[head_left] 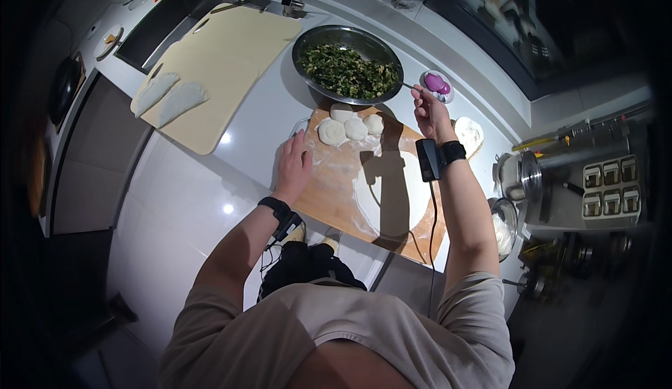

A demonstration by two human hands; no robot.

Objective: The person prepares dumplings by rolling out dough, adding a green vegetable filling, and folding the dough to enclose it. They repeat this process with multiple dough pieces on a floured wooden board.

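My right hand (433,113) grips the thin handle of a utensil (407,85) that reaches into a stainless steel bowl (370,50). Chopped green filling (344,71) fills much of the bowl; the utensil's far end is hidden. My left hand (294,168) rests on the left edge of a floured wooden board (325,184), fingers slightly apart and holding nothing. On that board a large, thin round dough sheet (420,194) lies at the right, partly under my arm's shadow. Several dough rounds (332,132) sit together near the bowl.
Left of the bowl, a cream cutting board (236,68) overlaps the sink (142,42) and carries two folded dough half-moons (184,103). To the right stand a small dish with purple pieces (437,83), a flour container (468,134), a pot (517,176) and a clear bowl (505,229). A cable (433,231) hangs from my right wrist.
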